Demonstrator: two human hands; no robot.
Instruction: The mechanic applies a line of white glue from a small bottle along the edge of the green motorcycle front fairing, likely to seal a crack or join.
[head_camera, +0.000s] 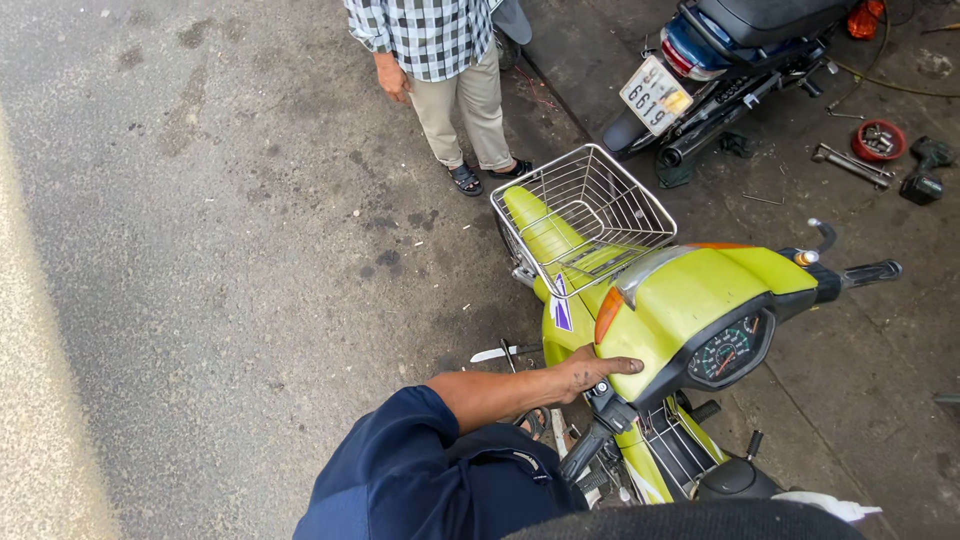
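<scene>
A lime green motorbike (690, 300) stands below me, its front pointing away, with a wire basket (585, 210) over the front mudguard. My left hand (590, 372), on an arm in a dark blue sleeve, lies on the left side of the handlebar cover beside the orange turn signal (607, 313). Its fingers are stretched out and hold nothing. The left handlebar grip (585, 452) is just under that hand. The speedometer (730, 355) and the right grip (870, 272) are to the right. My right hand is out of view.
Another person in a checked shirt and beige trousers (445, 60) stands on the asphalt ahead. A blue motorbike (720, 50) is parked at top right. A red bowl of parts (878, 140), a wrench (850, 165) and a power drill (925, 172) lie on the ground.
</scene>
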